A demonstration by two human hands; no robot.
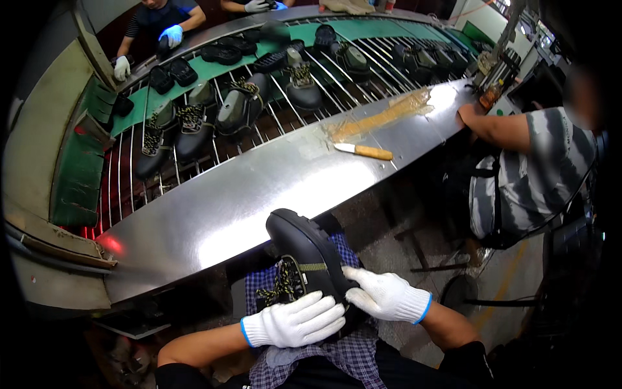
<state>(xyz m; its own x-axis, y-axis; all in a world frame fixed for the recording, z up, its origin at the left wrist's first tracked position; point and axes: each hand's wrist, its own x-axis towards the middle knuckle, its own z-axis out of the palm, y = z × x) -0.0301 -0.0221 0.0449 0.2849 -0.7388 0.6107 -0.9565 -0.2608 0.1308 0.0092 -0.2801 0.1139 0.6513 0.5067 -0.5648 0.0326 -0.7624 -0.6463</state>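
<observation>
A black work shoe (pixel 303 249) with yellow-and-black laces rests on its side over my lap, its toe pointing up toward the metal counter. My left hand (pixel 298 321), in a white knit glove with a blue cuff, lies across the shoe's upper near the ankle, fingers together and wrapped over it. On the other side my right hand (pixel 385 295), gloved the same way, grips the edge of the sole between thumb and fingers. The heel part is mostly hidden behind both hands. Under the shoe a checked cloth (pixel 324 356) covers my lap.
Beyond my hands runs a shiny metal counter (pixel 259 194). On it lie a wooden-handled knife (pixel 364 152) and a taped strip (pixel 382 117). Behind is a barred conveyor (pixel 259 126) carrying several shoes. A co-worker in a striped shirt (pixel 531 175) sits at right; other gloved workers stand across.
</observation>
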